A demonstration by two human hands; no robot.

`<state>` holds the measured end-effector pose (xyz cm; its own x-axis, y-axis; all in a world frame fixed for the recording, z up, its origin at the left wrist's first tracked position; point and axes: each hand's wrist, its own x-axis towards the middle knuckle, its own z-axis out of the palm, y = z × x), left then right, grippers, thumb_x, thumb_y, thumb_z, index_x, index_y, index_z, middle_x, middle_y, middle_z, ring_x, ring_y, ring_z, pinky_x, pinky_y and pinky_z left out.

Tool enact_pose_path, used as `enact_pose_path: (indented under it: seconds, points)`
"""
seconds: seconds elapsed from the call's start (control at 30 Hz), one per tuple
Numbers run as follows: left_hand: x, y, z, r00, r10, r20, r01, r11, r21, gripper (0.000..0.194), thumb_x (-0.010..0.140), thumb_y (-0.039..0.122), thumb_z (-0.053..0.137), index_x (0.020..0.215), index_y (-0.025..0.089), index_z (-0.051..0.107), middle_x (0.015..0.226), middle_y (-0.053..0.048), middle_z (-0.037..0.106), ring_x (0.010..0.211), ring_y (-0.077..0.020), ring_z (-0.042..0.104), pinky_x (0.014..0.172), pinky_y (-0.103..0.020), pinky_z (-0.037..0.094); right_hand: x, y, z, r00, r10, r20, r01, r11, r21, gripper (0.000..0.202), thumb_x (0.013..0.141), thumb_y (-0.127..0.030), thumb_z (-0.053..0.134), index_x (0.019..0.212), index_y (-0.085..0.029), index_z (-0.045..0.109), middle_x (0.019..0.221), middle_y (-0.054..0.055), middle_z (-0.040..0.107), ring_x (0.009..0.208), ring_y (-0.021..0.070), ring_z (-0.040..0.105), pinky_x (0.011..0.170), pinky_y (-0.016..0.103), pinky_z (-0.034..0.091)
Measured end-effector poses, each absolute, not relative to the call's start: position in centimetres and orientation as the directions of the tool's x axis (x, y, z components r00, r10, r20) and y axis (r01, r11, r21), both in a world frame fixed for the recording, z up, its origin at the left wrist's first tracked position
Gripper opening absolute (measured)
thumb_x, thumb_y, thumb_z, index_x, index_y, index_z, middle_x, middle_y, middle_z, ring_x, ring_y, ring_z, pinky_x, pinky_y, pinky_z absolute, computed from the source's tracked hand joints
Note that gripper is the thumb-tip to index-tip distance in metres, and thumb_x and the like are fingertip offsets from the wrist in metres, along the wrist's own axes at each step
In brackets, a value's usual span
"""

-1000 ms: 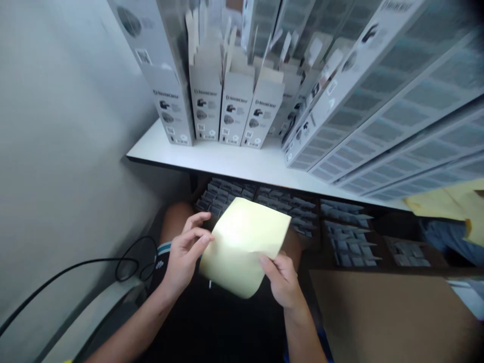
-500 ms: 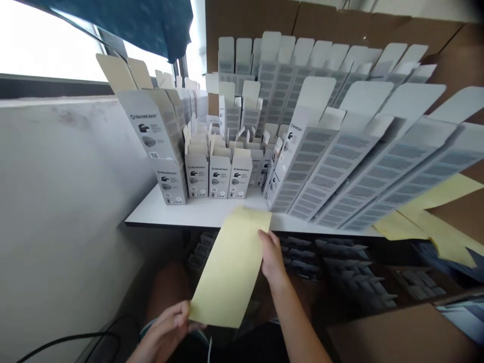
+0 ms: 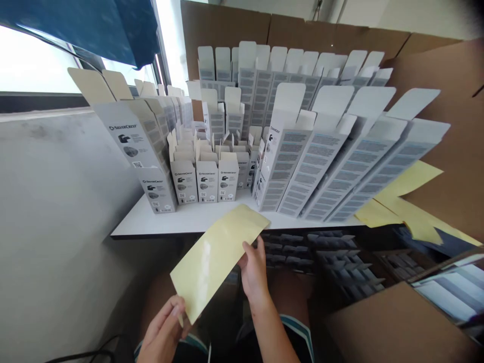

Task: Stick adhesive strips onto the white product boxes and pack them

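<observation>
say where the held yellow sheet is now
The yellow sheet is lower centre in the head view, held by left hand and right hand, its far end overlapping the white tabletop.

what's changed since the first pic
The yellow sheet has moved forward, its far end now overlapping the white table in view; the left hand has shifted to its near end. The right hand still holds its right side, and the SilverCrest cartons stand as before.
</observation>
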<state>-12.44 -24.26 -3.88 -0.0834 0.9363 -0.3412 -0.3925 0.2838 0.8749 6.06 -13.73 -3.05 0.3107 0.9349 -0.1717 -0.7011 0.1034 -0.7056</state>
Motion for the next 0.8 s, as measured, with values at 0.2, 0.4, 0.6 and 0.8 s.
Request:
enact_pose_path:
  seconds: [0.2, 0.4, 0.6, 0.8]
  points:
    - [-14.2, -21.1, -2.5, -0.295, 0.930, -0.221, -0.242, 0.151, 0.958, 0.041, 0.063, 0.055, 0.083, 0.078, 0.021, 0.066, 0.071, 0.004, 0.055, 0.062, -0.0122, 0.046, 0.050, -0.019, 0.038, 5.5, -14.0, -4.4, 0.051, 0.976, -0.213, -0.604, -0.140, -0.785, 0.035, 0.068, -0.041, 0.081, 0.078, -0.017, 0.057, 0.049, -0.004, 0.062, 0.032, 0.0108, 0.054, 0.025, 0.015, 0.030]
    - [-15.1, -18.4, -1.1, -0.419, 0.902, -0.107, -0.425, -0.090, 0.901, 0.029, 0.071, 0.042, 0.080, 0.081, 0.021, 0.063, 0.096, 0.001, 0.068, 0.078, -0.0142, 0.057, 0.057, -0.020, 0.044, 2.3, -12.5, -4.1, 0.137, 0.968, -0.213, -0.658, -0.072, -0.749, 0.049, 0.064, -0.052, 0.084, 0.083, -0.018, 0.053, 0.069, -0.005, 0.064, 0.036, 0.0098, 0.062, 0.026, 0.013, 0.033]
    - [-14.8, -21.0, -5.0, -0.529, 0.813, -0.244, -0.517, -0.080, 0.853, 0.037, 0.064, 0.049, 0.084, 0.073, 0.022, 0.060, 0.078, 0.006, 0.062, 0.071, -0.0111, 0.054, 0.061, -0.019, 0.045, 0.9, -13.3, -3.2, 0.177, 0.965, -0.195, -0.752, 0.005, -0.659, 0.053, 0.071, -0.041, 0.081, 0.111, -0.021, 0.052, 0.094, 0.001, 0.069, 0.074, 0.0235, 0.078, 0.046, 0.023, 0.059]
    - [-10.6, -26.2, -14.7, -0.127, 0.848, -0.515, -0.478, 0.402, 0.781, 0.053, 0.047, 0.063, 0.087, 0.057, 0.020, 0.057, 0.053, 0.002, 0.054, 0.047, -0.0127, 0.046, 0.046, -0.025, 0.036, 0.5, -14.5, -4.0, 0.130, 0.970, -0.208, -0.792, -0.025, -0.611, 0.076, 0.073, -0.022, 0.075, 0.140, -0.023, 0.038, 0.127, 0.011, 0.067, 0.104, 0.0262, 0.074, 0.074, 0.032, 0.063]
